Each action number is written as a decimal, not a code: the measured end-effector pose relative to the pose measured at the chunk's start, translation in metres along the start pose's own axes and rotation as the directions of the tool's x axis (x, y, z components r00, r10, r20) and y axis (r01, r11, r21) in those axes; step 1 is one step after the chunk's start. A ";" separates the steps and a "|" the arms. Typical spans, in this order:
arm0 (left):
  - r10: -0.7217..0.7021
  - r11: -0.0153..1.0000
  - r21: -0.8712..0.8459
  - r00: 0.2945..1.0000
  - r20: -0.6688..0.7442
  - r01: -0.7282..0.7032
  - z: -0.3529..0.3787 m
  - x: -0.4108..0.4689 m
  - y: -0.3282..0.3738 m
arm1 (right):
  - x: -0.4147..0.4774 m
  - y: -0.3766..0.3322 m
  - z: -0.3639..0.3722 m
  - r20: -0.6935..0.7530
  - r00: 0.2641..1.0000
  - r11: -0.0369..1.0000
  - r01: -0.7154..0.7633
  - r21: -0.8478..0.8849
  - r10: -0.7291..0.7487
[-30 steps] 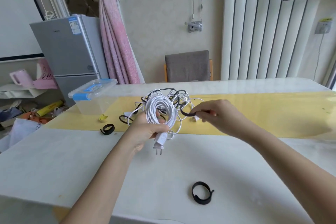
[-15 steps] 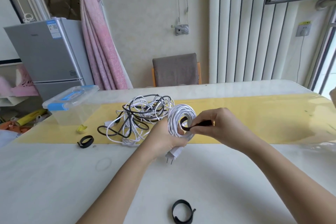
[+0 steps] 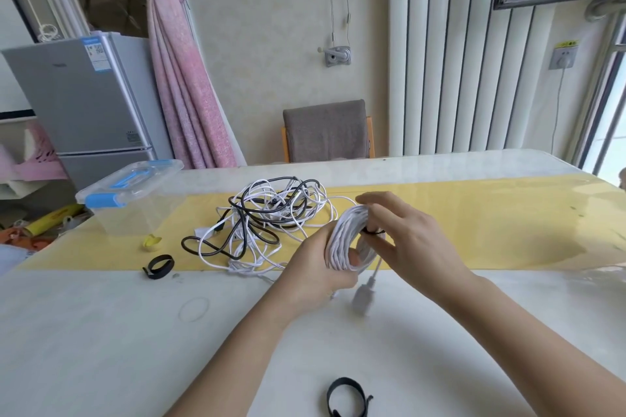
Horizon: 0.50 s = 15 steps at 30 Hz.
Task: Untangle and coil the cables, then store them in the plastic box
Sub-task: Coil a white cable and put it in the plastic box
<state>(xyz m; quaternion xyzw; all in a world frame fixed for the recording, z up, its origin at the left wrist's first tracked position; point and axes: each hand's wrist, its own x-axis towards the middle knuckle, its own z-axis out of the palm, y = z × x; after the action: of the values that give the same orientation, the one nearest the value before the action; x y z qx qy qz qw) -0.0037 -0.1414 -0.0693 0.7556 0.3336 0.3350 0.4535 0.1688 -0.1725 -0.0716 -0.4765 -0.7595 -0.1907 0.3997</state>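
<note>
My left hand (image 3: 316, 266) grips a coiled white cable (image 3: 345, 240) from its left side, above the table. Its plug (image 3: 364, 294) hangs blurred below the coil. My right hand (image 3: 411, 240) is at the coil's right side and pinches a black strap (image 3: 372, 231) wrapped round the coil. Behind and to the left lies a tangle of white and black cables (image 3: 264, 217) on the yellow runner. The clear plastic box (image 3: 125, 200) with blue latches stands at the far left, lid on.
A black strap loop (image 3: 159, 266) lies left of the tangle, another black strap loop (image 3: 347, 398) near the table's front edge. A small yellow object (image 3: 151, 242) sits by the box. A grey chair (image 3: 327, 130) stands behind the table, a fridge (image 3: 84, 101) at left.
The coil has turned edge-on between my hands. The black strap my right hand held out beside it now lies tight round the coil's right side. The plug swings below.
</note>
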 end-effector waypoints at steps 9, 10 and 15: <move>-0.133 0.821 -0.568 0.986 -0.096 0.056 0.011 0.001 0.012 | 0.004 -0.004 -0.002 -0.092 0.990 0.994 0.111 0.002 -0.110; -0.174 0.814 -0.578 0.973 -0.150 0.056 0.012 0.002 0.013 | 0.004 -0.006 -0.001 -0.091 0.987 0.991 0.133 0.000 -0.132; -0.205 0.816 -0.578 0.945 -0.254 0.022 0.010 0.002 0.019 | 0.005 -0.011 0.000 -0.099 0.987 0.991 0.131 0.011 -0.130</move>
<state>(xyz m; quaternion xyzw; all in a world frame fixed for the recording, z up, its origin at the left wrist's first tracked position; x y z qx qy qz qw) 0.0089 -0.1509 -0.0554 0.5037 0.3296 0.5034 0.6199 0.1585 -0.1749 -0.0668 -0.4122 -0.7701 -0.2330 0.4274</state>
